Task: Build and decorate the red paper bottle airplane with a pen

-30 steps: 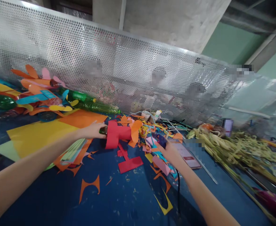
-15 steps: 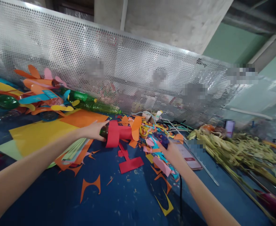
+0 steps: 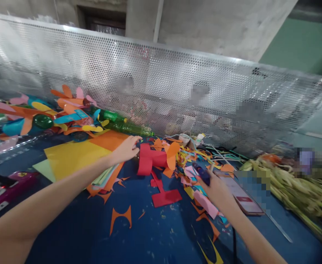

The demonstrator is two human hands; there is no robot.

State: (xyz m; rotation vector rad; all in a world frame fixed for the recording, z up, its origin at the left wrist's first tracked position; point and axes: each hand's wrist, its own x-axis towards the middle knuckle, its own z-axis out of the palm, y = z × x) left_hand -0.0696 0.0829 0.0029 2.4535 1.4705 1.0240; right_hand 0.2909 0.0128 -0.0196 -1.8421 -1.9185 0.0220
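A small bottle wrapped in red paper (image 3: 146, 160) lies on the blue table, with an orange paper propeller (image 3: 173, 156) at its right end. My left hand (image 3: 125, 148) is just left of the bottle's dark end, palm down with fingers stretched and apart, gripping nothing. My right hand (image 3: 212, 185) is closed around a dark blue glue gun (image 3: 201, 173), partly hidden by the fingers, over the paper scraps. A black cord (image 3: 234, 238) hangs below that wrist. Flat red paper cutouts (image 3: 166, 198) lie in front of the bottle.
Paper-and-bottle planes (image 3: 73, 117) and a green bottle (image 3: 122, 124) lie back left. Yellow and orange sheets (image 3: 73, 157) lie under my left forearm. A phone (image 3: 246, 200) is right of my right hand, beside dried husks (image 3: 287, 183). A perforated metal panel (image 3: 163, 77) stands behind.
My left hand has let go of the bottle's dark end and lifted slightly. The view has turned left, so things appear farther right. My right hand keeps the glue gun.
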